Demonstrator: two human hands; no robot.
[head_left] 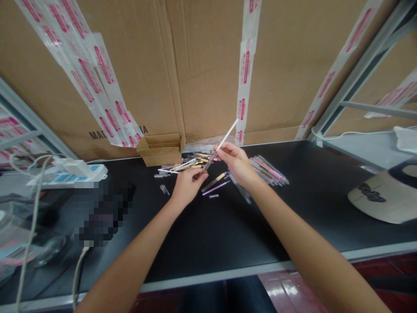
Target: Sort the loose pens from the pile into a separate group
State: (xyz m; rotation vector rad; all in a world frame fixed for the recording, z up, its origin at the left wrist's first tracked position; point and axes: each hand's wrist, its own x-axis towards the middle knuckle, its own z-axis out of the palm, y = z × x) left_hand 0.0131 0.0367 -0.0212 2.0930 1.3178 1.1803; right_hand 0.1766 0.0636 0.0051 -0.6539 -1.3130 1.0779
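Observation:
Both hands meet above the black table, in front of the loose pen parts. My left hand [189, 184] is closed, pinching the lower end of a clear pen barrel [208, 164]. Between the thumb and fingers of my right hand [236, 163] is a thin white pen refill [229, 132], slanting up to the right. Its lower end lines up with the barrel; whether it sits inside is hidden by the fingers. Below the hands lie a purple refill [216, 188] and a clear cap [213, 196]. Another clear cap [164, 189] lies left of my left hand.
A heap of pen parts [198, 160] lies behind the hands, and a bundle of coloured pens [269, 171] to their right. A small cardboard box [161, 157] stands at the back. On the left are a power strip [97, 173] and cables; on the right, a cap [384, 202].

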